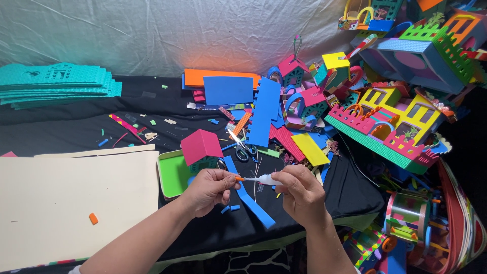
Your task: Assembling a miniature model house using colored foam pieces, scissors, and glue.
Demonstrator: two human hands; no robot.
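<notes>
My right hand (300,192) grips a small white glue bottle (267,179) laid sideways, its thin nozzle aimed left. My left hand (210,186) pinches a tiny orange foam piece (238,178) at the nozzle's tip. Both hands hover over a long blue foam strip (252,202) that lies on the black cloth. Just behind my left hand stands a small foam house with a pink roof (201,145) on a green tray (172,175). A pair of scissors (242,147) lies beyond the hands.
A large cream foam sheet (71,203) with an orange scrap (93,218) covers the left. Teal cut sheets (56,83) are stacked at the far left. Flat foam pieces (228,89) lie at centre back, and finished colourful foam houses (395,122) pile up on the right.
</notes>
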